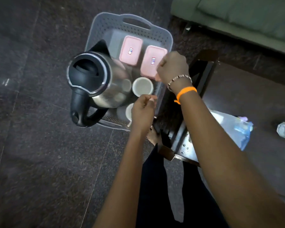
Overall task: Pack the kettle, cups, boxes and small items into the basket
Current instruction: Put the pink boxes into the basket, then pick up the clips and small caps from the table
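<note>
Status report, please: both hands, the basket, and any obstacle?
Left hand curled at basket rim, grip unclear. Right hand fisted over near pink box. Kettle, cups, both boxes inside basket. No obstacle seen.

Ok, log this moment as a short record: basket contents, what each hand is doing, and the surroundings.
basket: grey, perforated, on dark floor
kettle: steel, black lid, inside basket
pink boxes: two, side by side
white cup: upright, beside kettle
left hand: curled, over near basket edge
right hand: fisted by the right-hand box; grip unclear
</note>
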Demonstrator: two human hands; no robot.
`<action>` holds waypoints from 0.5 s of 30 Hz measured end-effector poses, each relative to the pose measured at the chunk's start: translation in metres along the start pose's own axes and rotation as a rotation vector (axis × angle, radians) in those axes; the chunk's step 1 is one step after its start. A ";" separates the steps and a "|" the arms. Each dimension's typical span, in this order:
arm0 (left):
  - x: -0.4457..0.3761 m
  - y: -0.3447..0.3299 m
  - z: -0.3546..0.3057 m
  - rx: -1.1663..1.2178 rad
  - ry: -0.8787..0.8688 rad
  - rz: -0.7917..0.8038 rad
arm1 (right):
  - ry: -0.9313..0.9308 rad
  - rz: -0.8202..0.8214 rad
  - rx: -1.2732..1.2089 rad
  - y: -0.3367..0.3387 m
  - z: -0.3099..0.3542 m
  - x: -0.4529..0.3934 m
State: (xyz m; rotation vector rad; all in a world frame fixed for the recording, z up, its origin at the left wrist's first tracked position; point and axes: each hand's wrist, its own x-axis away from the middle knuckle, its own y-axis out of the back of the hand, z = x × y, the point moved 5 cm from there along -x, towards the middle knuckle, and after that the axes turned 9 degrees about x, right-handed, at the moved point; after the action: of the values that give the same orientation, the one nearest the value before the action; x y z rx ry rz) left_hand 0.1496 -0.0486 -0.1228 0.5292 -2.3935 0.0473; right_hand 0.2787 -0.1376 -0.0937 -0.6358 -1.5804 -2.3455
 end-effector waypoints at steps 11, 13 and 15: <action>0.049 -0.105 0.068 -0.341 0.138 0.426 | -0.718 -0.142 -0.196 -0.047 -0.316 0.111; 0.055 -0.124 0.086 -0.429 0.191 0.482 | -0.887 -0.080 -0.221 -0.066 -0.360 0.122; 0.059 -0.136 0.103 -0.507 0.228 0.499 | -0.973 -0.045 -0.450 -0.085 -0.386 0.125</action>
State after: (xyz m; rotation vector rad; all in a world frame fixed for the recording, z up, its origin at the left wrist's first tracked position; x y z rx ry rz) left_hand 0.0980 -0.2126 -0.1791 -0.2960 -2.1427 -0.2589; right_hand 0.0486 -0.4558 -0.2264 -2.0927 -1.2896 -2.5828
